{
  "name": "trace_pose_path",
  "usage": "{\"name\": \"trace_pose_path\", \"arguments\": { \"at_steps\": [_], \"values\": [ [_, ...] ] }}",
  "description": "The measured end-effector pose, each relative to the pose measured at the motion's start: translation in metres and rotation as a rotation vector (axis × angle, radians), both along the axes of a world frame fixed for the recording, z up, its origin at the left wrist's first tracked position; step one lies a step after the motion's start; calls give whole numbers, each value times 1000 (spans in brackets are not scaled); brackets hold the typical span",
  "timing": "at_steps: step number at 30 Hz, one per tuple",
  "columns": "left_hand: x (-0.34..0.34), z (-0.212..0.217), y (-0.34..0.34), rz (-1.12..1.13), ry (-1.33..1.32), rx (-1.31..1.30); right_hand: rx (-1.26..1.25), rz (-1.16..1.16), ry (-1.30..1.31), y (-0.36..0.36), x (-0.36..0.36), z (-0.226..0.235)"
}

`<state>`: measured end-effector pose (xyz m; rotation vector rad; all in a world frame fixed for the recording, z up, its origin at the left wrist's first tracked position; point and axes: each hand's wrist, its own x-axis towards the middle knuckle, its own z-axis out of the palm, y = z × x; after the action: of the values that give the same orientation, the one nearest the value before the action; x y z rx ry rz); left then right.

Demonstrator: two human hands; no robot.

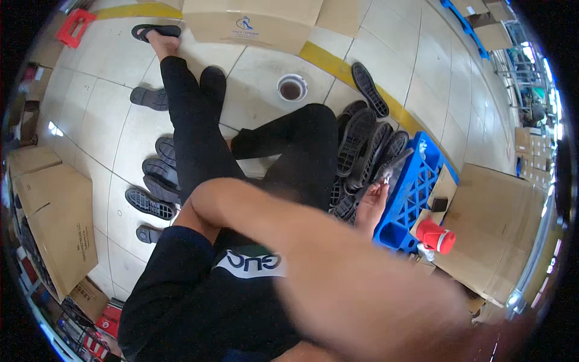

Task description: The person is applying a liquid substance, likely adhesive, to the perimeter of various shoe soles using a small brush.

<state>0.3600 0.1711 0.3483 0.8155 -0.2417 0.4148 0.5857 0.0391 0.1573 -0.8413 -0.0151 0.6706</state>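
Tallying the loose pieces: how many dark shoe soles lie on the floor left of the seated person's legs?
5: one upper left, three stacked lower, one lowest. Others may hide under the legs.

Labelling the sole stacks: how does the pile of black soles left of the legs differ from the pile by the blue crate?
The left pile lies spread flat on the tiled floor, soles apart or barely overlapping; the right pile stands packed on edge, leaning against the blue crate. The left pile is untouched; a hand reaches in beside the right pile. The right pile looks fuller. Both are black soles with ribbed treads.
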Motion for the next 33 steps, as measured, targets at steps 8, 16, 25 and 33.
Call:
{"name": "trace_pose_path", "arguments": {
  "at_steps": [8,16,25,33],
  "values": [
    [-39,17,27,33,-238,75,145,297,51,109,-46,23],
    [-67,24,56,-51,-554,194,45,441,249,122,-89,-20],
    [-4,64,32,-267,-723,123,133,451,424,130,-87,-11],
    [-155,-103,121,750,920,347,96,343,447,133,-86,-29]
  ]
}}
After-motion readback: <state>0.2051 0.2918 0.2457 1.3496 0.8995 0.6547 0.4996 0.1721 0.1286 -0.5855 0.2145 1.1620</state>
